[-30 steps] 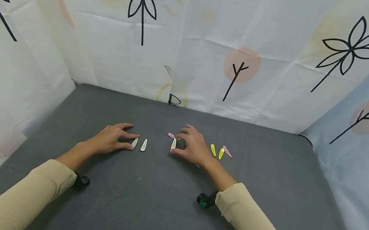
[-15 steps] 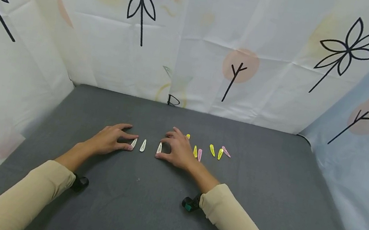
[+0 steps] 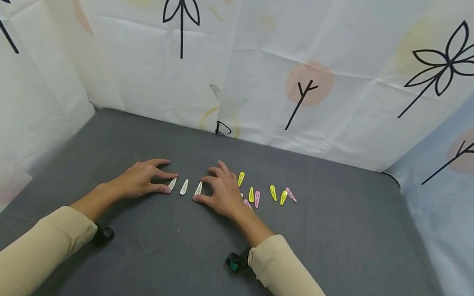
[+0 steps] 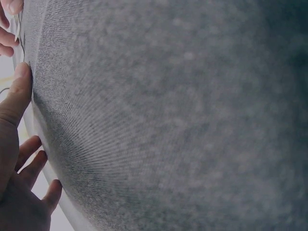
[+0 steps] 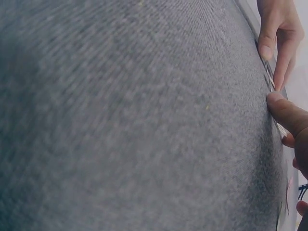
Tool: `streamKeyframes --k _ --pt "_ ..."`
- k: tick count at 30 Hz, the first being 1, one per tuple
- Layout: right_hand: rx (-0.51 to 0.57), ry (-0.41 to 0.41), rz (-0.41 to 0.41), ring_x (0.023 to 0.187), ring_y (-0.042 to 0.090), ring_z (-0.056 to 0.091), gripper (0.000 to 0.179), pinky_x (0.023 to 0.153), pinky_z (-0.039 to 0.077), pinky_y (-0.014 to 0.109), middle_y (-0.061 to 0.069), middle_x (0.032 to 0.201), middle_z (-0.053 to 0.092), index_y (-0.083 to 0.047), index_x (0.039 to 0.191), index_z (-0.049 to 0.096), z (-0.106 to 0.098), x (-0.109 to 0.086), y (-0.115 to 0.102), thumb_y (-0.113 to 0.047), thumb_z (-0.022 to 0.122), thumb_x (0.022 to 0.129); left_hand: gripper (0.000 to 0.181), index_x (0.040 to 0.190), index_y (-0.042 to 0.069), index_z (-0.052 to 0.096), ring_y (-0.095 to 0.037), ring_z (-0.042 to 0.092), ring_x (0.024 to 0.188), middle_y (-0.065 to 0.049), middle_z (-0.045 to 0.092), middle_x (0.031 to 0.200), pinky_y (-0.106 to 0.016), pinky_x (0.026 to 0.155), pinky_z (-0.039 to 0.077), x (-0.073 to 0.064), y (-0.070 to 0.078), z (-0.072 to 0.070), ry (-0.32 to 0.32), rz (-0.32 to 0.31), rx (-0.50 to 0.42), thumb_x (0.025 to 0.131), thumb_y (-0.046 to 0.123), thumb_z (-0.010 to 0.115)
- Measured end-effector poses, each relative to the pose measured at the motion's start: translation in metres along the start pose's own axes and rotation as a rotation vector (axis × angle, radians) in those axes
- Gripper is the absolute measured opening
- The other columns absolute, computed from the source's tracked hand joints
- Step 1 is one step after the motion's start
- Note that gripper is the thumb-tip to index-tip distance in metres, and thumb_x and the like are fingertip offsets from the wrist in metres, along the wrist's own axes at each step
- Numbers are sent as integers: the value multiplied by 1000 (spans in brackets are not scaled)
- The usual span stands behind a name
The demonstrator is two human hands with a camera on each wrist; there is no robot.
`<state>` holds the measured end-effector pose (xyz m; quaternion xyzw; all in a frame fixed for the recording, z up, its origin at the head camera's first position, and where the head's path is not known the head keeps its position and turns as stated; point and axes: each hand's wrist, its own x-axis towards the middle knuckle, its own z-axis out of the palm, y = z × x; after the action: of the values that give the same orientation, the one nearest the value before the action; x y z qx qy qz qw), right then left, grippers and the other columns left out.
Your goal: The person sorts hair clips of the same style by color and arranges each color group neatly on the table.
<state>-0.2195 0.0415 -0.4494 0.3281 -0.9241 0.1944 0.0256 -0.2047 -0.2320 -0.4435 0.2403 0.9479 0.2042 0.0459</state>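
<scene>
On the grey table, my left hand (image 3: 140,179) holds a white snap hair clip (image 3: 173,183) between thumb and forefinger, one at each end. A second white hair clip (image 3: 184,187) lies by itself just right of it. My right hand (image 3: 226,194) grips a third white hair clip (image 3: 199,188) the same way, thumb at the near end and forefinger at the far end. The three clips stand roughly side by side. In the left wrist view, the left thumb (image 4: 18,91) shows at the table surface; in the right wrist view, the right thumb (image 5: 286,113) touches down beside a clip.
Right of my right hand lie yellow hair clips (image 3: 241,179) and pink ones (image 3: 257,199), one pink clip partly hidden by the hand. Farther right sits another small group with a pink clip (image 3: 291,194). A patterned white curtain (image 3: 264,86) borders the grey table (image 3: 175,266).
My right hand has slid left across the table with its white clip, bringing it near the middle one and uncovering yellow and pink clips behind. My left hand has stayed in place.
</scene>
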Motion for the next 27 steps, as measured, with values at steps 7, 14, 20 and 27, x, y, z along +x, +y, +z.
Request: streamKeyframes --k 7,14,20,27 --pt "-26 -27 14 148 31 25 55 112 30 54 8 141 54 -16 124 71 0 1 -2 -53 75 85 53 135 15 64 -47 40 136 -27 42 149 -69 103 30 1 0 0 13 9 -7 89 40 74" --pt "-30 -40 29 148 30 24 56 112 30 53 8 142 53 -16 126 70 0 2 -3 -54 74 85 53 134 15 65 -47 41 134 -28 43 147 -69 102 31 0 0 0 23 24 -4 89 41 73" --pt "-24 -60 28 148 31 24 57 112 29 53 9 142 53 -16 128 69 -1 2 -5 -52 74 85 53 134 14 65 -47 41 135 -28 43 148 -70 101 31 0 -1 1 24 26 -6 89 40 73" --pt "-23 -61 29 147 31 25 58 112 30 52 8 142 54 -15 129 68 -2 2 -6 -51 75 86 54 135 16 64 -46 41 136 -27 43 149 -69 103 30 0 -3 2 18 16 -8 88 40 74"
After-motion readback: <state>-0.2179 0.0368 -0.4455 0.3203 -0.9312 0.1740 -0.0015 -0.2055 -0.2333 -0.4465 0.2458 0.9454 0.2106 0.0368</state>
